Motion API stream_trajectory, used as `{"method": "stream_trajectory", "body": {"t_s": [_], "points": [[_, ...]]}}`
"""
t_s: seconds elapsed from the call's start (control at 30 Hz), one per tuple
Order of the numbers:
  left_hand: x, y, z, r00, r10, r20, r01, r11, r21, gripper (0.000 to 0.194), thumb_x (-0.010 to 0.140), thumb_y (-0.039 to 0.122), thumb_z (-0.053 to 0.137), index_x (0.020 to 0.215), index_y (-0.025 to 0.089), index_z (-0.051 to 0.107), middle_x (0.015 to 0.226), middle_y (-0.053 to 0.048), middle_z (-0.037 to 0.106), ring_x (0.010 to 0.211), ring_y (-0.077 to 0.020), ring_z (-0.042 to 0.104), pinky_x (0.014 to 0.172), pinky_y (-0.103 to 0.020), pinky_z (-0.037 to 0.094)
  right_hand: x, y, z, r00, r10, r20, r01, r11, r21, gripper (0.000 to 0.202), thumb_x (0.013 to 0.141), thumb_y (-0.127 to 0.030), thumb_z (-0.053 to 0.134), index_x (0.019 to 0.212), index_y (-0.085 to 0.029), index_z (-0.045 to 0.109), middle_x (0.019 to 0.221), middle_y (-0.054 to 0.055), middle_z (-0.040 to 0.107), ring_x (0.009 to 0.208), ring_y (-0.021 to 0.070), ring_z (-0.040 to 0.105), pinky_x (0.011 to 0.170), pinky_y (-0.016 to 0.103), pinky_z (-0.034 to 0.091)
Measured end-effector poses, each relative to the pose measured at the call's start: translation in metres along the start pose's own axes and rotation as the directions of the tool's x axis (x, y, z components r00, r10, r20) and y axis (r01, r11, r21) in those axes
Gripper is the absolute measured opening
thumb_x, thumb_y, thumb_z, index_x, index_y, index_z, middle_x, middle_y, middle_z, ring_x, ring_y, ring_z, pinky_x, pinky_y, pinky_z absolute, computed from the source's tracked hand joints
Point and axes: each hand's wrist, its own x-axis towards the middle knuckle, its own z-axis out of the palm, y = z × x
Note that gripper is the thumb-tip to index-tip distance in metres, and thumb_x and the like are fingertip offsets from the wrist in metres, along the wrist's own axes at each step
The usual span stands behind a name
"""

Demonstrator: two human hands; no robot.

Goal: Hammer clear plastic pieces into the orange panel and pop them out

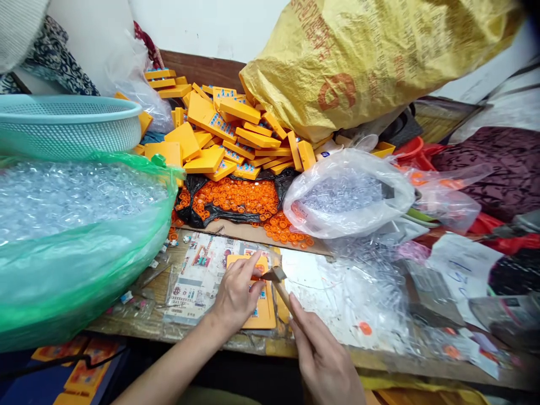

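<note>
My right hand [323, 360] is wrapped round the wooden handle of a small hammer [275, 274]. The hammer's dark metal head is right beside the fingertips of my left hand [237, 289]. Those fingers are pinched together over a flat yellow-orange plastic panel [265, 314], and what they hold, if anything, is hidden. Blue printed marks and an orange round part show on the panel. It lies on a printed sheet [189, 287] on the worktable.
Behind are a black bag of orange rings [236, 197] and a heap of yellow panels [206, 160]. A green bag [105, 281] of clear pieces bulges at left, below a blue basket [71, 107]. A white bag [350, 219] and yellow sack [371, 62] stand right.
</note>
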Motion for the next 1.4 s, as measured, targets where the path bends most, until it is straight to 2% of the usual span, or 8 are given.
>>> {"method": "stream_trajectory", "body": {"t_s": [0.17, 0.27, 0.37, 0.53, 0.9, 1.03, 1.2, 1.4], "points": [[0.009, -0.005, -0.013, 0.999, 0.046, -0.008, -0.046, 0.999, -0.023, 0.046, 0.082, 0.017, 0.061, 0.127, 0.015, 0.051, 0.09, -0.006, 0.069, 0.087, -0.0194, 0.063, 0.08, -0.034, 0.055, 0.0, 0.011, 0.009, 0.932, 0.348, -0.098, -0.31, 0.909, 0.278, 0.044, 0.085, -0.041, 0.058, 0.125, -0.022, 0.063, 0.126, 0.007, 0.064, 0.112, 0.025, 0.062, 0.088, 0.03, 0.054], [0.037, -0.025, -0.037, 0.994, 0.007, -0.109, 0.015, 0.979, 0.203, 0.023, 0.089, 0.019, 0.049, 0.108, 0.017, 0.063, 0.102, -0.01, 0.068, 0.099, -0.0222, 0.061, 0.091, -0.039, 0.051, 0.003, 0.008, 0.012, 0.829, 0.553, -0.085, -0.461, 0.762, 0.455, 0.06, 0.078, -0.05, 0.064, 0.13, -0.02, 0.058, 0.113, 0.008, 0.07, 0.076, 0.0219, 0.07, 0.058, 0.028, 0.057], [0.07, -0.053, -0.061, 0.978, -0.104, -0.18, 0.167, 0.908, 0.385, 0.025, 0.09, 0.015, 0.043, 0.098, 0.014, 0.066, 0.108, -0.016, 0.065, 0.104, -0.0285, 0.056, 0.094, -0.046, 0.046, 0.008, 0.003, 0.013, 0.772, 0.636, -0.009, -0.498, 0.613, 0.614, 0.074, 0.074, -0.052, 0.069, 0.138, -0.023, 0.048, 0.092, 0.003, 0.071, 0.039, 0.0088, 0.046, 0.034, 0.023, 0.04], [0.097, -0.07, -0.074, 0.981, -0.168, -0.101, 0.195, 0.878, 0.437, 0.023, 0.085, 0.01, 0.045, 0.09, 0.01, 0.068, 0.092, -0.016, 0.068, 0.097, -0.0308, 0.056, 0.091, -0.049, 0.044, 0.011, 0.005, 0.012, 0.766, 0.64, 0.048, -0.5, 0.547, 0.671, 0.083, 0.069, -0.052, 0.073, 0.14, -0.021, 0.043, 0.082, 0.001, 0.066, 0.038, 0.0063, 0.038, 0.033, 0.021, 0.035], [0.016, -0.06, -0.072, 0.944, -0.321, 0.075, 0.293, 0.921, 0.256, 0.019, 0.078, 0.013, 0.054, 0.087, 0.014, 0.071, 0.089, -0.008, 0.069, 0.082, -0.0198, 0.065, 0.079, -0.032, 0.052, 0.013, 0.002, 0.01, 0.767, 0.64, 0.046, -0.501, 0.553, 0.666, 0.083, 0.068, -0.05, 0.074, 0.139, -0.02, 0.045, 0.077, 0.0, 0.067, 0.036, 0.0057, 0.039, 0.032, 0.02, 0.035], [0.003, -0.053, -0.071, 0.97, -0.244, 0.01, 0.237, 0.949, 0.209, 0.02, 0.08, 0.014, 0.052, 0.089, 0.015, 0.07, 0.089, -0.008, 0.066, 0.085, -0.0203, 0.063, 0.08, -0.034, 0.052, 0.01, 0.001, 0.009, 0.792, 0.608, -0.057, -0.473, 0.669, 0.574, 0.071, 0.072, -0.049, 0.071, 0.135, -0.022, 0.052, 0.096, 0.005, 0.072, 0.042, 0.0103, 0.053, 0.035, 0.023, 0.044], [-0.003, -0.007, -0.059, 0.995, -0.062, 0.074, 0.062, 0.998, 0.001, 0.034, 0.085, 0.016, 0.052, 0.119, 0.018, 0.057, 0.095, -0.007, 0.067, 0.089, -0.0193, 0.061, 0.084, -0.034, 0.052, -0.002, -0.003, 0.007, 0.916, 0.331, -0.227, -0.256, 0.918, 0.303, 0.044, 0.08, -0.039, 0.064, 0.12, -0.02, 0.066, 0.12, 0.007, 0.067, 0.107, 0.0272, 0.065, 0.09, 0.036, 0.055], [-0.01, 0.002, -0.036, 0.972, -0.062, 0.227, 0.063, 0.998, 0.006, 0.046, 0.081, 0.009, 0.052, 0.127, 0.015, 0.05, 0.093, -0.007, 0.07, 0.085, -0.0211, 0.064, 0.08, -0.036, 0.054, -0.008, -0.015, 0.006, 0.987, -0.05, -0.151, 0.07, 0.989, 0.127, 0.045, 0.09, -0.017, 0.054, 0.134, -0.028, 0.053, 0.122, 0.004, 0.066, 0.106, 0.0208, 0.066, 0.089, 0.028, 0.054]]}}
